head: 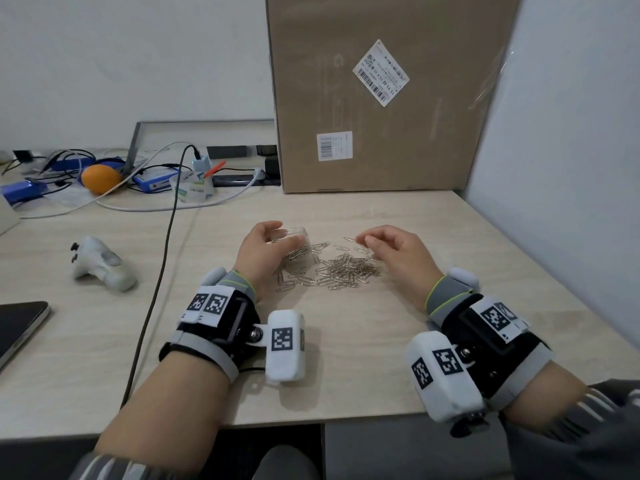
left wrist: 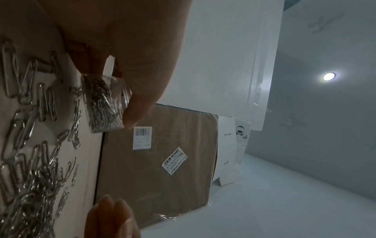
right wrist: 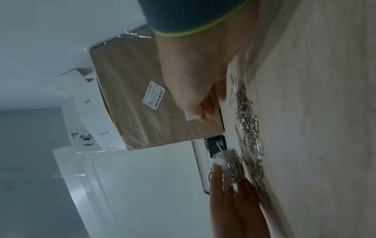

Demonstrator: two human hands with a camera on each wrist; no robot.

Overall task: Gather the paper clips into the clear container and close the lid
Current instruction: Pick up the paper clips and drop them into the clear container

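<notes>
Fingers (head: pixel 292 241) grip one container (left wrist: pixel 103 103), one clip pile (head: pixel 346 271)

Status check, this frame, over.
Left hand grips small clear plastic container, partly filled. Right hand above silver paper clips loose on light wooden table; grip unclear. Nothing blocking.

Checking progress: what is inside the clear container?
A bunch of paper clips fills part of the clear container; the left hand holds it, hiding part of it.
</notes>
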